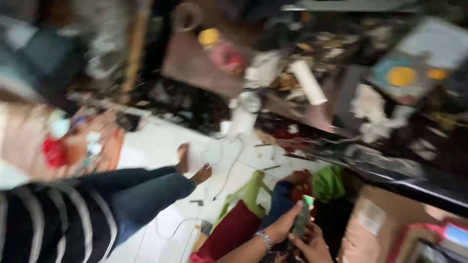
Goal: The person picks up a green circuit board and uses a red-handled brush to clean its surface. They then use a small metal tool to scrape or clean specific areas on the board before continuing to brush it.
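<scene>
Gripping phone (303, 216): left hand (283, 225) fingers wrapped round it; right hand (314, 246) fingers just below, state unclear.

Your hands frame a green-lit phone (303, 214) above a white tiled floor (156, 141); beside you, black-and-white striped top (53, 229), blue jeans (141, 195).

The floor (161, 141) looks like smooth, glossy white tile. A shiny metal bracelet (264, 239) circles the left wrist, and the left hand's fingers (292, 214) close on a glossy green device (303, 214). Soft matt cloth lies about: a maroon piece (231, 231), green fabric (329, 182) and blue denim jeans (141, 195)
</scene>
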